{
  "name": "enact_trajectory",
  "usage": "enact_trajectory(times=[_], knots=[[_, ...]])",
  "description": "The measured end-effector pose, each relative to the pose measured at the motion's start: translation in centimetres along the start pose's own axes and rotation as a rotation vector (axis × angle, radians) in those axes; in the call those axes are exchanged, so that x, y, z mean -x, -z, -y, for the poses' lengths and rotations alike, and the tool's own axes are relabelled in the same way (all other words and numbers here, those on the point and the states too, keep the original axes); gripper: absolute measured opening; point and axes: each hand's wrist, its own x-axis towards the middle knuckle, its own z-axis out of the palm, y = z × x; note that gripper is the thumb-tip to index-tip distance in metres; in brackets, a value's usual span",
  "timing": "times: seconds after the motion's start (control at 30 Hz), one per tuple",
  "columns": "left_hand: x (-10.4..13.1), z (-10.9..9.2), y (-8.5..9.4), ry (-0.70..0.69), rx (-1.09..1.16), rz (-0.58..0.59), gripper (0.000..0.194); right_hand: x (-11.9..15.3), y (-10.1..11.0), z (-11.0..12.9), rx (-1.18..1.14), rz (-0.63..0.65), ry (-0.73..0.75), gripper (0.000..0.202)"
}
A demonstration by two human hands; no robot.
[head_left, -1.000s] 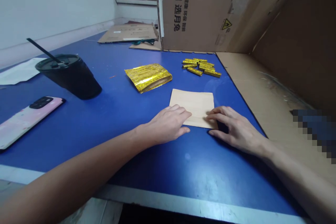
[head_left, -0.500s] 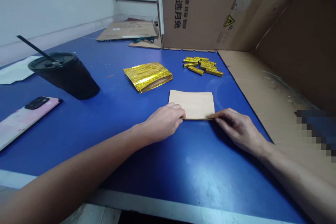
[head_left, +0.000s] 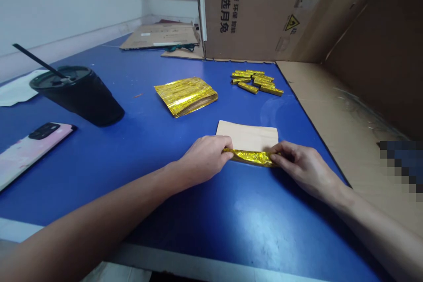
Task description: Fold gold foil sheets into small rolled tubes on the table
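Your left hand point(head_left: 210, 154) and right hand point(head_left: 299, 161) each pinch, thumb against fingers, one end of the paper sheet's point(head_left: 247, 135) folded gold near edge; sheet lies between them on the table point(head_left: 211, 216). Beyond your left hand: gold paper stack point(head_left: 187, 96). Beyond your right, leftward: small gold rolls point(head_left: 263, 82). Past both: upright cardboard point(head_left: 257, 31).

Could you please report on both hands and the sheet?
Left hand, right hand: both pinching the sheet. Near edge folded, gold showing. Gold stack beyond, apart.

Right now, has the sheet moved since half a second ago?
Yes. The sheet has shifted toward the person and slightly right, judged against the gold stack.
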Motion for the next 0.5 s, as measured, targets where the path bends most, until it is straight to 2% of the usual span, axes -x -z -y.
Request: enact_trajectory(times=[0.1,0.23,0.33,0.5], knots=[[-0.02,0.03,0.08,0.064,-0.032,0.02,0.01,0.23,0.04,-0.08,0.041,-0.021,0.026,0.016],[-0.05,0.04,0.06,0.086,-0.083,0.058,0.012,0.39,-0.04,-0.25,0.048,-0.02,0.025,0.017],[-0.02,0.02,-0.17,0.064,-0.136,0.062,0.01,0.38,-0.13,-0.2,0.042,-0.011,0.0,0.017],[-0.11,0.02,-0.56,0.025,-0.203,0.025,0.008,0.06,-0.28,-0.09,0.075,-0.066,-0.01,0.015]])
